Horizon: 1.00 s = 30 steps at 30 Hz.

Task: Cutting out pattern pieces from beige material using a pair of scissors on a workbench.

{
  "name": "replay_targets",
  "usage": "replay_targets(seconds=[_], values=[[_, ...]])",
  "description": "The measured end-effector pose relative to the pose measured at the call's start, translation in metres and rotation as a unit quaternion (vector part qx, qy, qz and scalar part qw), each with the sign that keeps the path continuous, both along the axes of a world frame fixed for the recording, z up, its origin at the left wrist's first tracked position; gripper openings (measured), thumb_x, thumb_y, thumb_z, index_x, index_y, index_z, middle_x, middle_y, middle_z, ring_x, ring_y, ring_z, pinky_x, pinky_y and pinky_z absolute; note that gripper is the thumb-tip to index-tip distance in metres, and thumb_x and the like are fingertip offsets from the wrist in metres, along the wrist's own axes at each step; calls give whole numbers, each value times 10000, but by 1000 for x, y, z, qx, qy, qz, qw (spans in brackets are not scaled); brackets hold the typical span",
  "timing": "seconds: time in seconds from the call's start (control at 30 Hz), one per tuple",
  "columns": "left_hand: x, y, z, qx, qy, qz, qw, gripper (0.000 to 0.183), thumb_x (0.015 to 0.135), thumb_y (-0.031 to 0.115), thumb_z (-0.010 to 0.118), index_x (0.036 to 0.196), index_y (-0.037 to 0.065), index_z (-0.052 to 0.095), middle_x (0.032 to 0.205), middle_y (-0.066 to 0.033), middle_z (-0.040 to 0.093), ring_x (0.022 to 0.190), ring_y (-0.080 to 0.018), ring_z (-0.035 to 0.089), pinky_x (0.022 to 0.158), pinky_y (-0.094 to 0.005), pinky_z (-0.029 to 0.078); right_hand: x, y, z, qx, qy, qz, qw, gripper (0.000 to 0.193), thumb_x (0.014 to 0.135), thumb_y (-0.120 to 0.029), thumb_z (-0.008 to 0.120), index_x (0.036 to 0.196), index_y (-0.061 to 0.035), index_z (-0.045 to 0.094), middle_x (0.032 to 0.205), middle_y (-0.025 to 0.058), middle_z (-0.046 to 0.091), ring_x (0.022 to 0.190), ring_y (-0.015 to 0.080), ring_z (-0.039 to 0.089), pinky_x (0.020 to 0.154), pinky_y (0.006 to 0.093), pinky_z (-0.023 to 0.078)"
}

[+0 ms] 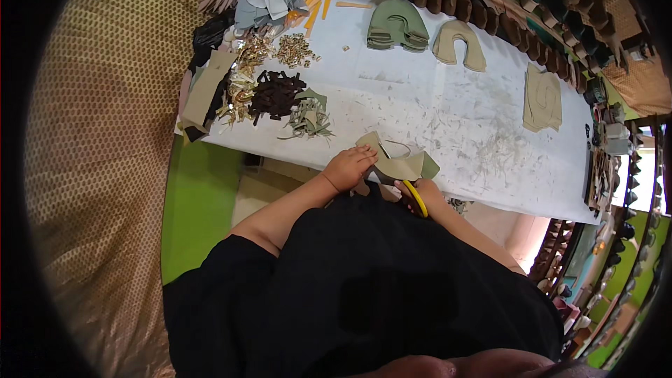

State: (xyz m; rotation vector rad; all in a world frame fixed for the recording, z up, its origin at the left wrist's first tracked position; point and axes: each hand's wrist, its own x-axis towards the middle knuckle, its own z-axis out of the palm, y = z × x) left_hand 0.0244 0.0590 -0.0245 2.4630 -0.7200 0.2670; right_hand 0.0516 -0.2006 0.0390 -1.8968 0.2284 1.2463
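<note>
My right hand is closed around the yellow handle of a pair of scissors at the table's near edge. Most of the blades are covered by a piece of khaki sheet material, which has a greener corner on its right. That piece bends upward between my two hands, and a thin curled strip stands out from its far side. On its left end my left hand grips it, fingers together on top. The left thumb is hidden.
A white-covered table holds piles of dark brown strips, green-grey offcuts and gold bits. Stacked green and beige U-shaped pieces lie farther back. Beige pieces lie right; brown shoe lasts line the far edge.
</note>
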Motion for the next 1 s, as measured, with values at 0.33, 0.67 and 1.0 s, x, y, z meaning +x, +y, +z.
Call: replay_targets(seconds=[0.33, 0.67, 1.0], values=[[-4, -4, 4, -44, 12, 2, 999, 301, 783, 51, 703, 1082, 50, 677, 1190, -97, 688, 1151, -314, 637, 958, -404, 523, -11, 15, 10, -29, -199, 92, 975, 670, 903, -603, 601, 983, 59, 670, 823, 246, 683, 825, 387, 678, 737, 431, 508], [-5, -3, 2, -54, 11, 1, 998, 292, 789, 29, 687, 1079, 50, 679, 1178, -95, 691, 1153, -309, 637, 966, -392, 524, -12, 13, -22, -64, -182, 142, 971, 619, 911, -602, 582, 1109, -20, 655, 946, 297, 675, 965, 476, 637, 816, 489, 506], [-9, -7, -1, -55, 23, -46, 997, 331, 805, 33, 674, 1134, 53, 660, 1250, -90, 662, 1183, -311, 618, 974, -387, 515, -11, 11, -12, 2, -211, 106, 972, 508, 933, -496, 618, 1141, -34, 658, 993, 235, 698, 981, 418, 653, 827, 418, 501]])
